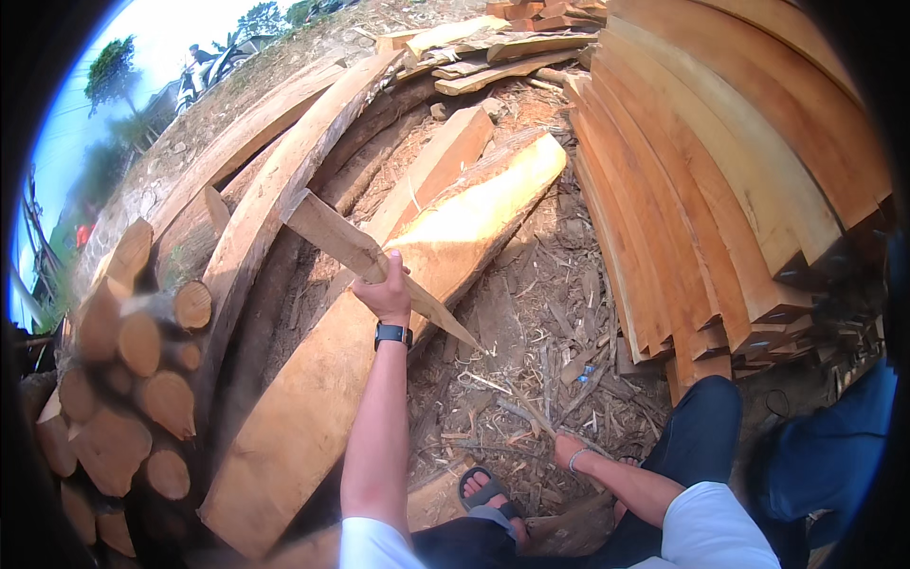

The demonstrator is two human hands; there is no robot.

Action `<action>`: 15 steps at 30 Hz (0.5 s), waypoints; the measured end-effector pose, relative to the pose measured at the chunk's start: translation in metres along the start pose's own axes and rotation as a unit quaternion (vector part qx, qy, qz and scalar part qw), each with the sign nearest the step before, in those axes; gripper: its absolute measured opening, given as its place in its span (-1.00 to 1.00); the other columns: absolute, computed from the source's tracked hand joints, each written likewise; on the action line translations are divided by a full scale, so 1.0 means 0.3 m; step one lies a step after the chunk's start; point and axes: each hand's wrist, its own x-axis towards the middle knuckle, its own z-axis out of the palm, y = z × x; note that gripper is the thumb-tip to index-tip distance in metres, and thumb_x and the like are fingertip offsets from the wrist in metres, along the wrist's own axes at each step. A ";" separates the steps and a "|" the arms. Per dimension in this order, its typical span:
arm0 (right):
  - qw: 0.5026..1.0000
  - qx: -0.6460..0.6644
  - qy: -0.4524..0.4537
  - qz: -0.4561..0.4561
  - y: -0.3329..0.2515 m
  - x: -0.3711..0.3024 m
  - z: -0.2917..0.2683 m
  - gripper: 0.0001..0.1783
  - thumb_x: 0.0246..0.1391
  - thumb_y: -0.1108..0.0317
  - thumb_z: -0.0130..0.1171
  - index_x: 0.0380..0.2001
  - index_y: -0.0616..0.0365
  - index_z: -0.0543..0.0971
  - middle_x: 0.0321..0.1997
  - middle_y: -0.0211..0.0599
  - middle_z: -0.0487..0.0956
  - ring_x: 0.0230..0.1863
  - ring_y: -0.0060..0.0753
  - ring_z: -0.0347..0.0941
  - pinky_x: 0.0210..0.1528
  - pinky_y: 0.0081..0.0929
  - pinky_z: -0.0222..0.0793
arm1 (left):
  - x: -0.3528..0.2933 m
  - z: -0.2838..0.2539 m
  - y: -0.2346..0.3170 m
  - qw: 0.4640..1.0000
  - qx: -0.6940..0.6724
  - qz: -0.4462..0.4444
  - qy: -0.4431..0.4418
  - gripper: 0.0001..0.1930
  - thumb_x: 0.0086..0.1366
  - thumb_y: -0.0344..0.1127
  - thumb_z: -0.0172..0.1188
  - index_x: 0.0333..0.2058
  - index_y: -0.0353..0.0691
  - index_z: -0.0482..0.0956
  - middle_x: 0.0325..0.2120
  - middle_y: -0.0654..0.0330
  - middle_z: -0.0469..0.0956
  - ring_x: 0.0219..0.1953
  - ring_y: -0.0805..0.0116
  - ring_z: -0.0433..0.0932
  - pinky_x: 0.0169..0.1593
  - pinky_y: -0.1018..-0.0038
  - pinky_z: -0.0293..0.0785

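Note:
My left hand (387, 292) is closed around the middle of a wedge-shaped piece of wood (332, 232), broad at its far left end and tapering to a point at the right. That piece is held slantwise above a long thick wooden slab (303, 408), which lies diagonally on the ground. Lower and to the right, near my knee, my right hand (571, 449) is closed on what looks like a thin wooden stick (536, 415). Its far end reaches toward the chips, and the fingers are partly hidden.
Sawn boards (664, 190) are stacked high on the right. Cut log ends (114, 446) pile up at the left beside long curved timbers (275, 190). Bark and wood chips (531, 322) cover the ground. A person's blue-clad leg (834, 446) is at the right edge.

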 end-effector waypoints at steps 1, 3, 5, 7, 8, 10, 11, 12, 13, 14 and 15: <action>1.000 -0.002 -0.007 0.001 0.001 0.010 -0.002 -0.63 0.02 0.38 0.03 -0.17 0.46 0.32 -0.36 0.29 0.55 -0.22 0.27 0.52 -0.14 0.02 0.42 | -0.009 0.001 -0.001 1.000 -0.001 -0.003 -0.001 -0.78 0.11 -0.31 0.29 -0.52 -0.37 0.51 -0.70 0.19 0.52 -0.64 0.43 0.55 -0.50 0.52 0.44; 1.000 -0.005 -0.019 0.003 0.001 0.034 -0.011 -0.61 0.00 0.37 0.04 -0.15 0.44 0.33 -0.34 0.28 0.55 -0.19 0.23 0.53 -0.11 0.00 0.42 | 0.010 0.003 0.001 1.000 0.003 0.002 0.001 -0.78 0.10 -0.31 0.29 -0.52 -0.37 0.51 -0.71 0.19 0.51 -0.64 0.42 0.55 -0.50 0.52 0.44; 0.998 -0.059 -0.028 -0.019 0.051 0.091 0.096 -0.64 -0.01 0.37 0.04 -0.18 0.42 0.36 -0.34 0.27 0.56 -0.21 0.22 0.53 -0.12 0.00 0.42 | 0.013 0.001 -0.010 1.000 0.004 -0.002 0.008 -0.78 0.10 -0.31 0.29 -0.53 -0.36 0.51 -0.71 0.19 0.51 -0.64 0.42 0.55 -0.51 0.52 0.44; 0.998 -0.056 0.017 0.036 -0.070 0.016 0.025 -0.68 -0.02 0.41 0.02 -0.20 0.39 0.37 -0.36 0.24 0.56 -0.25 0.21 0.54 -0.17 0.00 0.43 | 0.012 -0.046 -0.033 1.000 0.018 -0.008 0.022 -0.78 0.10 -0.32 0.29 -0.54 -0.36 0.51 -0.72 0.18 0.51 -0.64 0.42 0.55 -0.51 0.52 0.44; 0.997 -0.061 0.031 0.032 -0.044 0.016 0.021 -0.68 0.00 0.40 0.02 -0.18 0.38 0.36 -0.37 0.22 0.56 -0.30 0.17 0.55 -0.23 -0.02 0.44 | 0.010 -0.027 -0.019 1.000 0.010 -0.006 0.020 -0.78 0.10 -0.31 0.29 -0.55 -0.36 0.51 -0.72 0.19 0.51 -0.65 0.42 0.54 -0.51 0.52 0.44; 0.996 -0.069 0.054 0.019 0.012 0.026 0.024 -0.68 0.03 0.40 0.01 -0.15 0.35 0.34 -0.40 0.17 0.57 -0.40 0.09 0.56 -0.35 -0.06 0.47 | 0.005 0.002 -0.002 1.000 0.002 -0.004 0.016 -0.78 0.10 -0.31 0.28 -0.56 -0.36 0.51 -0.72 0.19 0.51 -0.66 0.42 0.54 -0.51 0.52 0.43; 0.999 0.026 -0.004 0.047 -0.019 0.021 -0.005 -0.70 0.05 0.39 0.00 -0.15 0.31 0.33 -0.44 0.10 0.55 -0.48 0.01 0.54 -0.43 -0.10 0.46 | 0.005 -0.008 -0.006 1.000 0.004 0.000 0.016 -0.77 0.10 -0.31 0.28 -0.56 -0.36 0.51 -0.72 0.18 0.51 -0.66 0.41 0.54 -0.51 0.52 0.44; 0.988 0.121 -0.063 0.075 -0.050 0.031 -0.043 -0.71 0.08 0.38 0.00 -0.14 0.28 0.32 -0.48 0.03 0.54 -0.55 -0.08 0.52 -0.51 -0.14 0.44 | 0.008 -0.021 -0.011 1.000 0.006 0.004 0.017 -0.77 0.10 -0.30 0.28 -0.56 -0.36 0.51 -0.72 0.18 0.51 -0.66 0.41 0.54 -0.51 0.51 0.44; 0.964 0.214 -0.119 0.105 -0.076 0.028 -0.075 -0.73 0.11 0.37 -0.01 -0.14 0.25 0.31 -0.52 -0.04 0.53 -0.63 -0.17 0.50 -0.59 -0.18 0.43 | 0.008 -0.030 -0.011 1.000 0.006 0.009 0.017 -0.77 0.10 -0.30 0.28 -0.56 -0.37 0.51 -0.72 0.18 0.51 -0.66 0.41 0.54 -0.52 0.51 0.44; 0.912 0.352 -0.170 0.124 -0.033 0.059 -0.070 -0.76 0.13 0.37 -0.02 -0.16 0.23 0.32 -0.56 -0.10 0.49 -0.67 -0.25 0.45 -0.64 -0.24 0.39 | 0.007 -0.009 -0.003 1.000 0.007 0.005 0.014 -0.77 0.10 -0.30 0.28 -0.55 -0.37 0.52 -0.72 0.17 0.51 -0.66 0.41 0.54 -0.52 0.51 0.44; 0.838 0.482 -0.216 0.138 0.022 0.117 -0.065 -0.80 0.16 0.37 -0.03 -0.18 0.21 0.32 -0.60 -0.17 0.45 -0.72 -0.32 0.40 -0.70 -0.29 0.35 | 0.006 0.011 0.007 1.000 0.008 0.001 0.010 -0.77 0.10 -0.31 0.28 -0.55 -0.38 0.52 -0.72 0.17 0.51 -0.66 0.41 0.54 -0.52 0.51 0.44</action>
